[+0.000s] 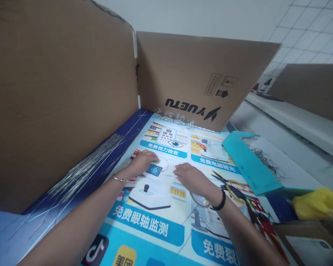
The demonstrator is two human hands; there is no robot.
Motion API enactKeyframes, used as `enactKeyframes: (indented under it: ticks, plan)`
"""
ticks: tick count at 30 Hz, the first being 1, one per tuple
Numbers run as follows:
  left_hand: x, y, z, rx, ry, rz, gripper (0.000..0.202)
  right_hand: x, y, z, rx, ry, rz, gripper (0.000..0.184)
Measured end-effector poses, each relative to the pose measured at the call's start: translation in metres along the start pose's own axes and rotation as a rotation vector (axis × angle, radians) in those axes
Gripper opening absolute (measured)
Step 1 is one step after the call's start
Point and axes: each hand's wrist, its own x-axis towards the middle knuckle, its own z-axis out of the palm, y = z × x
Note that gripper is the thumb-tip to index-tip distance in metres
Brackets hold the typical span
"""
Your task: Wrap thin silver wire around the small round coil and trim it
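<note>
My left hand (142, 162) is closed in a pinch above the printed poster sheet (180, 162). A thin wire loop (166, 165) curves out from its fingertips toward my right hand. My right hand (192, 179) is also closed, fingertips pressed together a short gap away. What it grips is too small to make out. Beneath the right wrist lies a thin round ring (200, 200), partly covered. Scissors (224, 180) with dark blades rest on the poster just right of that hand.
Tall cardboard panels (205, 70) stand at the left and back. Long thin wires (86, 166) lie along the left. Small clear pieces (174, 115) are heaped at the back. On the right are a turquoise box (248, 166) with a wire tangle (266, 159) and a yellow bag (316, 205).
</note>
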Motion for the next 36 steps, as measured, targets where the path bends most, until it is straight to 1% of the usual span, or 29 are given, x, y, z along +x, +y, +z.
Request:
enactKeyframes:
  ticks: [5,13,18,27,32,36]
  plan:
    - [0.0004,0.0009,-0.0013,-0.017,-0.004,-0.001,0.037,0.0009,-0.0032,-0.0033,-0.014,-0.017,0.011,0.024]
    - [-0.0011,-0.0013,0.0003,-0.01,-0.014,-0.021,0.037,0.0016,-0.0028,0.0007,-0.029,-0.018,0.037,0.026]
    - [-0.0014,-0.0004,0.0003,0.004,-0.019,-0.01,0.038,0.0033,-0.0042,0.0019,-0.087,-0.026,0.033,0.024]
    - [-0.0019,-0.0005,-0.0001,-0.008,-0.036,-0.046,0.035,0.0063,-0.0044,0.0032,-0.118,-0.039,0.031,0.021]
    - [-0.0015,0.0024,-0.0019,-0.005,-0.028,-0.04,0.032,0.005,-0.0082,0.0008,-0.143,-0.029,0.048,0.019]
    - [-0.0016,0.0021,-0.0018,0.0,-0.018,-0.025,0.031,0.0061,-0.0103,0.0034,-0.16,-0.003,0.073,0.019]
